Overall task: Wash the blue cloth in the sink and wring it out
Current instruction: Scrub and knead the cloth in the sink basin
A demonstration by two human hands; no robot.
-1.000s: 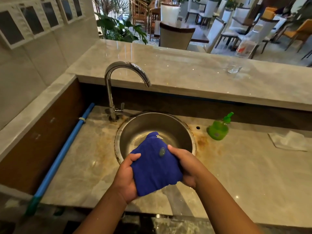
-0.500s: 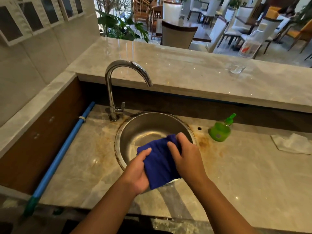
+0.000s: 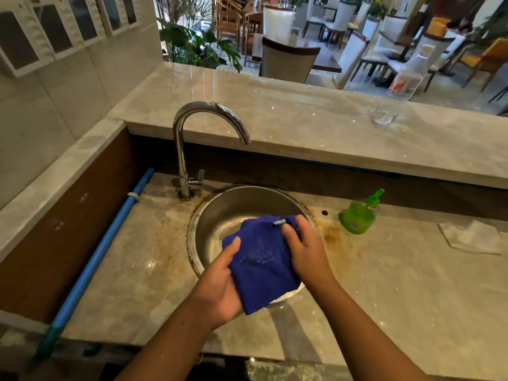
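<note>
The blue cloth [image 3: 261, 265] is bunched between both hands over the near rim of the round steel sink [image 3: 220, 213]. My left hand [image 3: 220, 287] grips its left and lower side, thumb on top. My right hand [image 3: 305, 251] clasps its right side, fingers curled over the upper edge beside a small grey tag. The cloth's lower corner hangs over the counter edge of the basin. The chrome tap [image 3: 192, 149] stands behind the sink at the left; no water runs from its spout.
A green soap pump bottle [image 3: 357, 215] sits right of the sink. A white cloth [image 3: 472, 237] lies at the far right of the counter. A blue pipe [image 3: 101, 257] runs along the left. A plastic bottle [image 3: 406, 78] and a glass [image 3: 382, 116] stand on the raised ledge.
Both hands moved the cloth forward over the sink and bunched it tighter. My right hand shifted from the side onto the cloth's top edge, and the grey tag now shows.
</note>
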